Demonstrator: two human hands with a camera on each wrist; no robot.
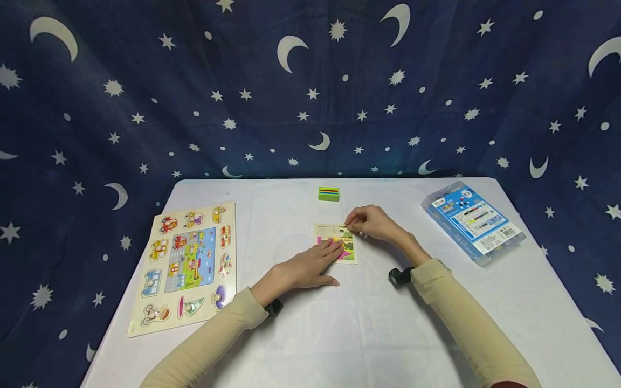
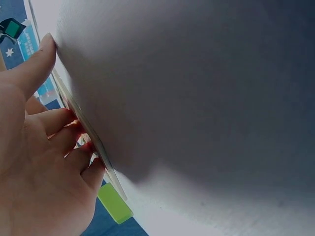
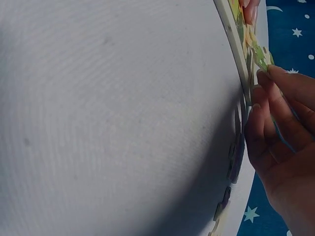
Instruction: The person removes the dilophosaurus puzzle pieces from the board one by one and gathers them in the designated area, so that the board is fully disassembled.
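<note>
A small jigsaw puzzle in a pale frame (image 1: 347,262) lies at the middle of the table, with green, yellow and pink pieces in it. My left hand (image 1: 315,265) rests on it palm down, fingers fairly straight across the lower left part and thumb out to the side. At the frame's upper right corner, my right hand (image 1: 371,222) pinches a green puzzle piece (image 3: 262,57) between thumb and fingertips. The right wrist view has this piece tilted over the frame's edge. In the left wrist view, the left fingers (image 2: 64,140) lie over the frame's edge.
Behind the puzzle is a small green block (image 1: 329,194) with coloured stripes. On the left lies a large wooden knob puzzle board (image 1: 186,269) with vehicle pieces. A clear plastic case (image 1: 473,221) with a blue label sits at the right. A starry dark blue curtain (image 1: 271,97) hangs behind.
</note>
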